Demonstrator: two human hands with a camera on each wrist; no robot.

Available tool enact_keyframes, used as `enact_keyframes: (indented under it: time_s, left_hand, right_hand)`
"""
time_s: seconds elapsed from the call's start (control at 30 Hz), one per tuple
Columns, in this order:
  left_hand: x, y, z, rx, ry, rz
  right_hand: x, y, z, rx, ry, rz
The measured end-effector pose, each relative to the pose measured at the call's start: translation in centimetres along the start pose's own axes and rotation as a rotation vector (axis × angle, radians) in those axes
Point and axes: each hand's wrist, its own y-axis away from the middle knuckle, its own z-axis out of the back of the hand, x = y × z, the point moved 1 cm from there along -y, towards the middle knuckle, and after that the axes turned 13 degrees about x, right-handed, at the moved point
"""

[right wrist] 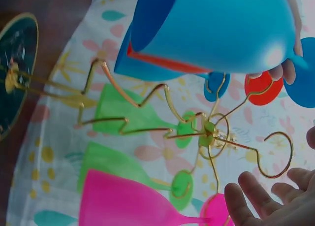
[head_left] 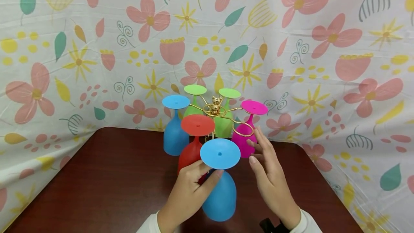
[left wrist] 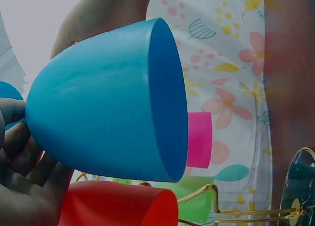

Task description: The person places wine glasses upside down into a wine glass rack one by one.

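Observation:
My left hand [head_left: 185, 191] pinches the stem of a light blue plastic goblet [head_left: 220, 197], which hangs upside down, base on top, in front of a gold wire rack [head_left: 215, 109]. Its bowl [left wrist: 103, 103] fills much of the left wrist view, rim facing the table. My right hand [head_left: 272, 175] has its fingers spread and nothing in them; the fingertips are right by an unfilled open wire loop [head_left: 243, 135] of the rack. Behind that loop a magenta goblet [head_left: 247, 141] hangs by its base. A red goblet [head_left: 198, 125] hangs close beside the left hand, partly hidden by it.
Two green goblets [head_left: 195, 90] and another blue goblet [head_left: 176, 132] hang upside down at the rack's back and left. A gold bear figure [head_left: 216, 103] tops the rack. The rack's round dark base [right wrist: 19, 53] stands on the brown table [head_left: 113, 175]. A flowered cloth [head_left: 81, 92] hangs behind.

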Motion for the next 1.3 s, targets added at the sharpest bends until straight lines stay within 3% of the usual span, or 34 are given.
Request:
enact_keyframes:
  time_s: [0.1, 0.33, 0.53, 0.7, 1.3]
  left_hand:
    - [0.0, -0.3, 0.2, -0.016, -0.007, -0.016]
    - [-0.7, -1.9, -0.1, -0.007, 0.054, 0.07]
    - [-0.6, -3.7, -0.6, -0.043, 0.007, 0.079]
    - [-0.3, -4.7, -0.8, -0.065, -0.021, 0.132]
    - [0.9, -7.2, -1.1, -0.006, 0.047, 0.296]
  right_hand:
    - [0.0, -0.3, 0.0, -0.009, 0.039, 0.025]
    - [0.1, -0.7, 0.3, -0.007, 0.029, 0.041]
    - [0.1, -0.7, 0.3, -0.004, 0.052, 0.063]
    - [0.0, -0.7, 0.2, -0.003, 0.047, 0.062]
    - [0.3, -0.4, 0.1, 0.033, 0.007, 0.04]
